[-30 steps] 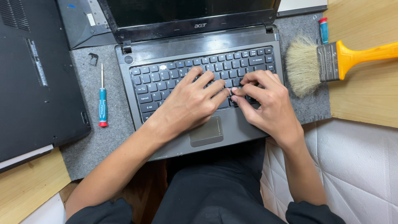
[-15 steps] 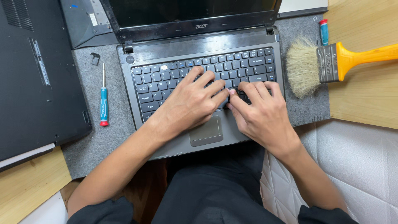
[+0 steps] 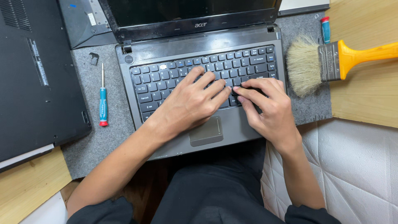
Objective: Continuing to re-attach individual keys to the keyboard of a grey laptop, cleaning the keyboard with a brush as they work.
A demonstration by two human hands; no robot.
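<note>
Two hands rest on the keyboard [image 3: 203, 76] of an open grey laptop [image 3: 199, 83], which lies on a grey felt mat [image 3: 103, 141] spread over the wooden counter [image 3: 369, 95]. The left hand [image 3: 190, 103] lies flat across the middle of the keyboard, fingers spread and extended toward the upper key rows, gripping nothing. The right hand [image 3: 267, 108] sits just beside it, at the right end of the lower rows, its fingers drawn close together and curled down onto a key near the laptop's right edge; whether anything is pinched between those fingertips cannot be told.

Compared with a second ago, the right hand has slid a little rightward and lower on the keyboard, and its fingers, then bunched against the left hand's fingertips, now press on their own spot. The left hand has hardly shifted. Judging from that, the work on the keys has moved from one place on the lower rows to a neighbouring one.

Left of the laptop, on the mat, lies a small screwdriver [image 3: 103, 99] with a blue handle and red tip, and beyond it a dark panel [image 3: 37, 74]. Right of the laptop rests a wide paintbrush [image 3: 331, 62] with an orange handle, bristles pointing toward the laptop.
</note>
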